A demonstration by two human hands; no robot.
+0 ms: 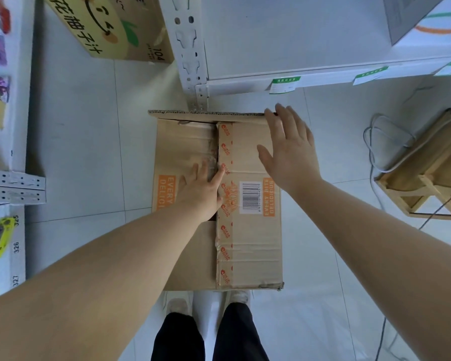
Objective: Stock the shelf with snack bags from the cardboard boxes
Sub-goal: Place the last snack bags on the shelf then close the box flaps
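Note:
A brown cardboard box (248,243) with orange print and a barcode label stands on the floor in front of my feet, its top flaps folded down. My left hand (202,188) lies flat on the left flap, fingertips at the centre seam. Spread open, my right hand (288,152) hovers over the right flap near the far right corner and holds nothing. The white shelf (284,79) stands just beyond the box, its lower board bare with green price tags on its edge. No snack bags are visible inside the box.
A yellow printed carton (110,27) sits on the floor at the far left. Another shelf (13,183) with packaged goods runs along the left edge. A wooden crate (427,173) and grey cables (385,142) lie on the right.

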